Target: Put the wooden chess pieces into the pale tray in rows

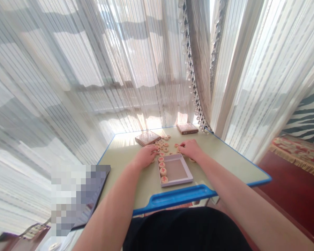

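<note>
An open shallow box (189,173) lies on the pale table, with a column of round wooden pieces marked in red (163,171) along its left side. Beyond the box, several more round pieces (165,150) are scattered. My left hand (146,156) rests at the left of these pieces, its fingertips at one beside the box's far left corner; whether it grips that piece is unclear. On the other side, my right hand (190,149) has its fingers bent down at pieces near the far right corner of the box. Its fingertips are too small to make out.
Two flat boxes, one at the back left (147,138) and one at the back right (187,128), lie on the table (225,157). A blue tray ledge (180,196) lines the near edge. A dark, partly blurred device (99,184) stands at the left.
</note>
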The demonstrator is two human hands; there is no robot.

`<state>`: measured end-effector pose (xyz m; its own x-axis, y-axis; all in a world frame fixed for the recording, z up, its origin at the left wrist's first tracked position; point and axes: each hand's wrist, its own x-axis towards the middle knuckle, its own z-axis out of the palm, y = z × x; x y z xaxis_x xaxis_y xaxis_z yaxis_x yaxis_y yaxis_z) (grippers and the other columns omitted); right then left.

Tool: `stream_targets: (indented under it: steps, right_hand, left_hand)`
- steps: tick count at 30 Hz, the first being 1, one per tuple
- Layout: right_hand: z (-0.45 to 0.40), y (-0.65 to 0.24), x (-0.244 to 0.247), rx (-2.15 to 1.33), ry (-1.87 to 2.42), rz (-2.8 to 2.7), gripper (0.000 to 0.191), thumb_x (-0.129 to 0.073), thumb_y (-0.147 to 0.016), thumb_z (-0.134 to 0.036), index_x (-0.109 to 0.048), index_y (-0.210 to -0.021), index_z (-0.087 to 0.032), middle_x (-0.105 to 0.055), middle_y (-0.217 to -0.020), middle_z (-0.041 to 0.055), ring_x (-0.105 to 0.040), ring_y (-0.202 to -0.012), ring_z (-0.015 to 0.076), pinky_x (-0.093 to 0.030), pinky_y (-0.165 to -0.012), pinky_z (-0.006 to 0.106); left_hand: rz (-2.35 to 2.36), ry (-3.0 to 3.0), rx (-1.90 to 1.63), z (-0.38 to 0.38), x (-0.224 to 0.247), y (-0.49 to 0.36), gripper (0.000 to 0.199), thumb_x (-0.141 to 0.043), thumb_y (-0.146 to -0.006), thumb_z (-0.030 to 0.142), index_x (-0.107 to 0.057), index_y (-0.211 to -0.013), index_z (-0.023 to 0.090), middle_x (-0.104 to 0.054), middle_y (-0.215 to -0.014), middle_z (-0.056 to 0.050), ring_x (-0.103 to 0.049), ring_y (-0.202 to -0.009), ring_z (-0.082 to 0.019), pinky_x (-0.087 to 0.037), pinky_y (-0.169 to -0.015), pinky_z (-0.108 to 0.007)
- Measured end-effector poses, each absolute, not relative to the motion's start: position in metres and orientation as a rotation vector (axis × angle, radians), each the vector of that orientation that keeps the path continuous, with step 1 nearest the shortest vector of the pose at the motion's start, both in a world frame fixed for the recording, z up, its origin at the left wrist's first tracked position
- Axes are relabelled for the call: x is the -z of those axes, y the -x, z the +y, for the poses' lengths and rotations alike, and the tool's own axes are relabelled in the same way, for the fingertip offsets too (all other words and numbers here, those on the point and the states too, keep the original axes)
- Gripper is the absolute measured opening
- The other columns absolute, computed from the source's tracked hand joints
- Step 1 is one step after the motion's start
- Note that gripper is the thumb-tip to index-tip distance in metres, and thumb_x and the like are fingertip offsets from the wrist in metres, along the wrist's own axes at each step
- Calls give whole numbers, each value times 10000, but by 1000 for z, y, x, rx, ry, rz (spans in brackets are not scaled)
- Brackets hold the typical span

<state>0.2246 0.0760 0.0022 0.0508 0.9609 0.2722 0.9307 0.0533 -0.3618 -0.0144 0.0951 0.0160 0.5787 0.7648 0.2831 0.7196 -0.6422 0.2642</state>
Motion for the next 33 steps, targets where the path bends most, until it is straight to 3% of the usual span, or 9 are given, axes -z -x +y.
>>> stream_targets:
  steps: [5,13,26,33]
  right_hand:
    - [76,-225,-2,-87,1883,-1865,289,-527,-713,-402,-672,-801,-167,-659,-801,100,-495,-999,286,-386,-808,328]
    - [73,-222,-5,-93,1745,-1851,223,-514,-763,-333,-614,-897,-185,-658,-825,37,-535,-883,186,-391,-765,261]
    - [80,-227,2,-68,1734,-1930,278,-461,-802,-300,-666,-971,-217,-686,-864,31,-515,-942,217,-381,-824,297]
    - [79,-230,0,-53,1772,-1940,304,-469,-790,-379,-698,-926,-231,-675,-906,55,-520,-950,241,-362,-860,337]
  left_hand:
    - [1324,-2665,-613,97,-13,14,311,-426,-810,282,-641,-1024,211,-633,-1082,-47,-554,-1032,-206,-417,-914,-298]
    - [1325,-2677,-619,96,-15,14,289,-434,-803,279,-660,-969,207,-641,-1056,-59,-571,-987,-213,-434,-877,-305]
    - [1328,-2673,-652,95,-16,12,292,-431,-785,217,-663,-963,209,-642,-1048,-56,-581,-965,-202,-444,-858,-290]
    - [1700,-2527,-553,94,-21,12,344,-389,-774,129,-663,-967,205,-672,-966,-68,-612,-882,-208,-451,-802,-289]
